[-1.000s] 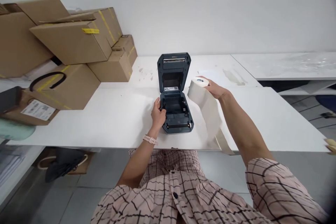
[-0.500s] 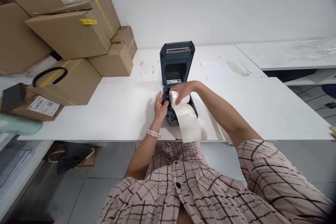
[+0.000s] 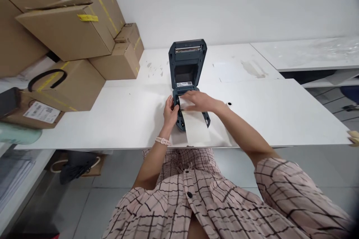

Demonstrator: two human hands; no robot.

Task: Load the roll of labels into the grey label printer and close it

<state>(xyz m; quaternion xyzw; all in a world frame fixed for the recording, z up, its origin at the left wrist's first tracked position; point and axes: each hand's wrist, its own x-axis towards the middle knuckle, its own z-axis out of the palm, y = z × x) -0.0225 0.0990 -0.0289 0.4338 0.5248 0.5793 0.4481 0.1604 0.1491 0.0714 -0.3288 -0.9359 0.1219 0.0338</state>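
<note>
A dark label printer [image 3: 187,63] stands on the table with its lid tipped up and back. Inside its base is a white label roll [image 3: 183,102], largely covered by my right hand [image 3: 200,101]. That hand lies over the roll with its fingers stretched out and slightly apart. From the roll a strip of label paper [image 3: 196,127] runs over the printer's front towards the table edge. My left hand [image 3: 170,112] grips the printer's left side, thumb at the inner edge and fingers outside.
Cardboard boxes [image 3: 70,33] are piled on the left, with a mint-green bottle [image 3: 19,133] in front. A small white round thing with a dark centre [image 3: 229,104] shows behind my right forearm. The white table [image 3: 134,127] ends close to my body.
My right hand has gone from gripping the roll to lying flatter over it, fingers extended. The paper strip has shifted left and straightened. My left hand stays at the printer's side.
</note>
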